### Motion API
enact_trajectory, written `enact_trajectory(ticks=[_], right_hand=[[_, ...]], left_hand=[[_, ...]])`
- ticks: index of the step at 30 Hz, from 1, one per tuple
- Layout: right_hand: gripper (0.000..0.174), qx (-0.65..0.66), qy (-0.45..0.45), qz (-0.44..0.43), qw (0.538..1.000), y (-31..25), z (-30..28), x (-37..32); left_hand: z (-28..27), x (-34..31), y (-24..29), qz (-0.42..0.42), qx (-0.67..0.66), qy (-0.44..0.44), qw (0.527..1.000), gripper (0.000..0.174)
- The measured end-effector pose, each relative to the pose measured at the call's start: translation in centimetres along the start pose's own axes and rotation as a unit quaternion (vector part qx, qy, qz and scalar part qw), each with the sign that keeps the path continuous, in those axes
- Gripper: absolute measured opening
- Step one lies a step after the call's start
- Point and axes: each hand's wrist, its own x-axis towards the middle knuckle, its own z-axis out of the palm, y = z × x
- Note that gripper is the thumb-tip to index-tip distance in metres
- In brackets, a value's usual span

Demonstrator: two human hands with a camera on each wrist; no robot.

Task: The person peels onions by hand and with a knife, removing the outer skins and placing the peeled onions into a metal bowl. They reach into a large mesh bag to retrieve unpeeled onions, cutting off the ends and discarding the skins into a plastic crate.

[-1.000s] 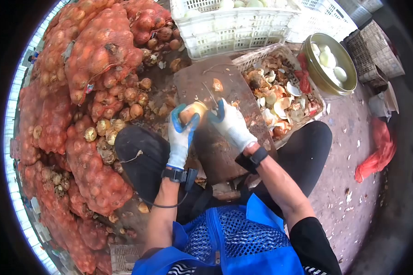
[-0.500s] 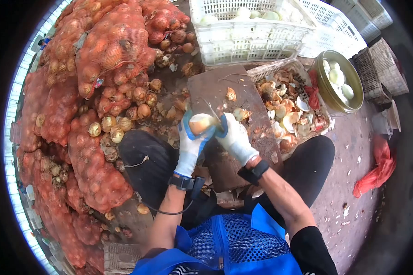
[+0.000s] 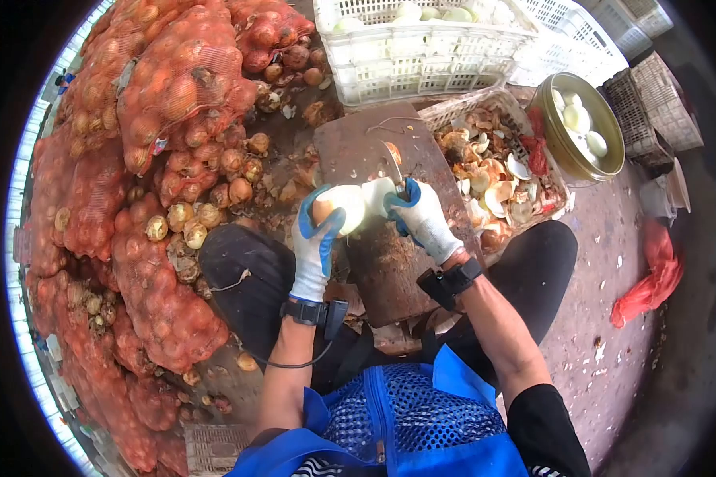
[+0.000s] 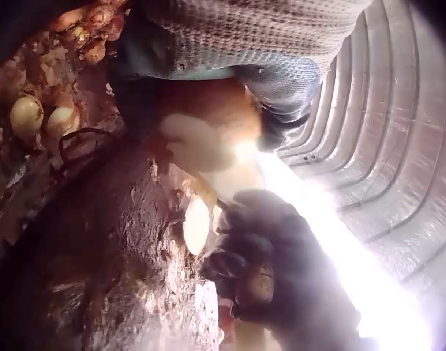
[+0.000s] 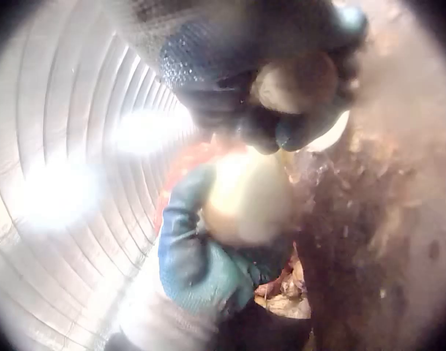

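In the head view my gloved left hand (image 3: 314, 234) grips a partly peeled onion (image 3: 346, 208), its bare white side toward the right and brown skin left under the fingers. My gloved right hand (image 3: 422, 215) holds a small knife (image 3: 394, 168), blade pointing up and away. A pale layer of onion peel (image 3: 378, 196) is between the right thumb and the blade, right beside the onion. Both hands are over a brown board (image 3: 410, 274). From the right wrist, the onion (image 5: 252, 197) shows white and round in the curled left fingers, with a rounded knife-handle end (image 5: 296, 82) within the right fist.
Red mesh sacks of onions (image 3: 175, 87) pile up at left, loose onions (image 3: 195, 222) beside them. Beyond the board stand a peel-filled crate (image 3: 565, 195), a white crate of peeled onions (image 3: 422, 67) and a metal pot (image 3: 542, 143). A red net bag (image 3: 652, 274) lies right.
The onion's skin has been partly pulled away, baring more white flesh. My right hand has drawn slightly right from the onion with a pale layer at the knife. The head view has shifted.
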Motion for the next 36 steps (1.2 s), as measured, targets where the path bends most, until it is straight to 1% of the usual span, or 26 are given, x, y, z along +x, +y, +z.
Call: enact_trajectory(ticks=[3,4,6,9,12,15,16,17,19,20,22,23,25,26,27,28,30,31,33,34,36], right_hand=[[0.023,-0.127,0.022,-0.085,0.988,0.5,-0.8,0.2],[0.023,-0.189,0.047,-0.118,0.974,0.8,-0.8,0.3],[0.023,-0.308,0.096,-0.181,0.929,1.2,-0.6,0.2],[0.026,-0.353,0.100,-0.133,0.921,1.5,-0.4,-0.2],[0.030,-0.387,0.108,-0.129,0.907,1.2,-0.8,-0.4],[0.032,-0.424,0.127,-0.134,0.886,2.9,-2.4,-0.3],[0.035,-0.445,0.106,-0.122,0.881,3.1,-3.2,-0.2],[0.039,-0.451,0.102,-0.134,0.876,3.5,-4.2,-0.5],[0.047,-0.426,0.148,-0.104,0.886,1.4,-5.1,-1.7],[0.047,-0.380,0.178,-0.146,0.896,1.2,-5.5,-1.9],[0.045,-0.252,0.139,-0.148,0.946,-1.7,-4.8,-3.6],[0.044,-0.186,0.120,-0.148,0.964,-2.5,-4.5,-4.2],[0.033,-0.097,0.054,-0.179,0.978,-3.2,-3.7,-5.2],[0.031,-0.008,0.011,-0.135,0.991,-3.3,-3.1,-4.9],[0.030,0.081,-0.033,-0.088,0.992,-3.4,-2.8,-4.6],[0.029,0.098,-0.069,-0.062,0.991,-3.5,-2.8,-4.5],[0.027,0.130,-0.140,-0.012,0.982,-4.2,-2.8,-4.6],[0.027,0.149,-0.112,-0.017,0.982,-4.6,-2.6,-4.9],[0.025,0.185,-0.056,-0.026,0.981,-5.2,-1.9,-5.6],[0.025,0.229,-0.064,-0.030,0.971,-4.9,-2.1,-5.3],[0.025,0.163,-0.035,-0.049,0.985,-4.0,-1.7,-4.7]], left_hand=[[0.6,-0.1,-0.1,0.005,-0.049,-0.047,0.998,0.053],[0.7,0.0,-0.3,0.008,-0.050,-0.057,0.997,0.054],[0.8,0.0,-0.8,0.015,-0.050,-0.076,0.996,0.056],[1.4,-0.3,-0.7,-0.005,-0.101,-0.098,0.990,0.065],[2.2,-0.9,0.2,-0.027,-0.158,-0.126,0.979,0.071],[3.0,-1.6,1.7,-0.071,-0.293,-0.133,0.944,0.078],[2.8,-1.6,2.2,-0.075,-0.314,-0.149,0.935,0.084],[3.0,-1.7,2.6,-0.086,-0.325,-0.141,0.931,0.085],[3.4,-1.6,3.1,-0.104,-0.349,-0.125,0.923,0.088],[3.4,-1.5,2.8,-0.109,-0.347,-0.128,0.922,0.086],[3.2,-1.6,2.0,-0.123,-0.342,-0.137,0.921,0.082],[3.2,-1.5,1.9,-0.125,-0.342,-0.139,0.921,0.082],[3.2,-1.3,1.8,-0.127,-0.342,-0.142,0.920,0.082],[3.2,-1.3,1.8,-0.129,-0.356,-0.145,0.914,0.082],[3.3,-1.3,1.9,-0.132,-0.371,-0.147,0.908,0.082],[3.4,-1.4,2.1,-0.135,-0.385,-0.149,0.901,0.082],[3.9,-1.4,2.7,-0.105,-0.354,-0.184,0.911,0.081],[4.1,-1.4,2.8,-0.090,-0.340,-0.201,0.914,0.081],[3.9,-0.8,2.9,-0.105,-0.245,-0.156,0.951,0.080],[3.8,-0.5,2.9,-0.111,-0.197,-0.135,0.965,0.080],[3.9,-0.6,2.2,-0.089,-0.126,-0.148,0.977,0.075]])
